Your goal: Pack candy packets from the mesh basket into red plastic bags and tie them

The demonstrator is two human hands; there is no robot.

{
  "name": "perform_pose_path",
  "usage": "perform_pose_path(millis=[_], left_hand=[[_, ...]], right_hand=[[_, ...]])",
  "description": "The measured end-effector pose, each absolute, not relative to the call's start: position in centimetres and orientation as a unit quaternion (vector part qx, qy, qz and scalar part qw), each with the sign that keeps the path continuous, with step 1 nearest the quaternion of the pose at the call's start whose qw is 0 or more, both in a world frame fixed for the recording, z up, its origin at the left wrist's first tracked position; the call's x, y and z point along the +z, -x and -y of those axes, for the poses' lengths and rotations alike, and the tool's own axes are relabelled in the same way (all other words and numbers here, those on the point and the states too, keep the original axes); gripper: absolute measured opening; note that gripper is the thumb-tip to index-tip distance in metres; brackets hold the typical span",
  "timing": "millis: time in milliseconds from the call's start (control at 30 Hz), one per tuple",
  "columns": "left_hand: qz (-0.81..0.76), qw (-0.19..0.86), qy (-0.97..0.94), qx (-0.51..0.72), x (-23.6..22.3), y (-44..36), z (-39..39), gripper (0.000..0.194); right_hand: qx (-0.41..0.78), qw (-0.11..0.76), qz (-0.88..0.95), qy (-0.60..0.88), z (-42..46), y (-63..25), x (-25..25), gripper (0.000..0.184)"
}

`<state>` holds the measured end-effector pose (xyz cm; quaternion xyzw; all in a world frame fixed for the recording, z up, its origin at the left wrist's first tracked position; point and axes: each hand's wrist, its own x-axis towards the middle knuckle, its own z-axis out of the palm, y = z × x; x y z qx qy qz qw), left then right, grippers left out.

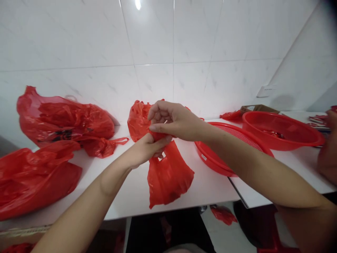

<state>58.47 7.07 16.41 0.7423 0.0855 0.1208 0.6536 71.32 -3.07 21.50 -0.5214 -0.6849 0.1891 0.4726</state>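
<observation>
Both hands meet over the middle of the white table, gripping the upper part of a small red plastic bag (pixel 170 177). My left hand (pixel 147 149) is closed on the bag near its handles, the thumb lying along the top. Just above it, my right hand (pixel 172 121) has its fingers curled and pinched on the bag's gathered top. The bag's body hangs below the hands at the table's front; its contents are hidden. Behind the hands sits another filled red bag (pixel 138 117), partly covered by them.
Large red bags (pixel 65 121) stand on the left, another red bag (pixel 37 179) nearer me. To the right are a red perforated basket (pixel 210 158) and a red basin (pixel 284 140) with small items inside. At the far right edge, another person's arm (pixel 328 154) shows. A tiled wall (pixel 152 35) rises behind.
</observation>
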Motion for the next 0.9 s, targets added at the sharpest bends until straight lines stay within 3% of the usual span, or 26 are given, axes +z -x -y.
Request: perform_pose_path(millis=[167,300,433,567,767,900], left_hand=[[-0.142,0.698,-0.689,0.133,14.7,-58.3,-7.6,0.028],[-0.141,0.665,-0.722,0.131,14.1,-57.8,-7.9,0.03],[-0.081,0.553,-0.824,0.094,14.5,-56.9,-8.2,0.027],[-0.068,0.448,-0.889,0.059,14.3,-56.7,-7.9,0.014],[-0.097,0.228,-0.939,0.239,11.6,-57.2,-7.0,0.029],[-0.056,0.173,-0.922,0.341,10.9,-57.5,-7.1,0.033]], right_hand=[[0.216,0.446,0.66,0.564,3.2,-73.4,17.6,0.014],[0.219,0.482,0.653,0.541,5.1,-72.1,16.3,0.009],[0.2,0.463,0.699,0.507,6.9,-69.9,16.2,0.011],[0.19,0.528,0.629,0.539,5.1,-70.7,14.1,0.018],[0.337,0.517,0.568,0.544,2.5,-72.6,10.1,0.028],[0.422,0.479,0.598,0.485,3.1,-72.5,9.5,0.02]])
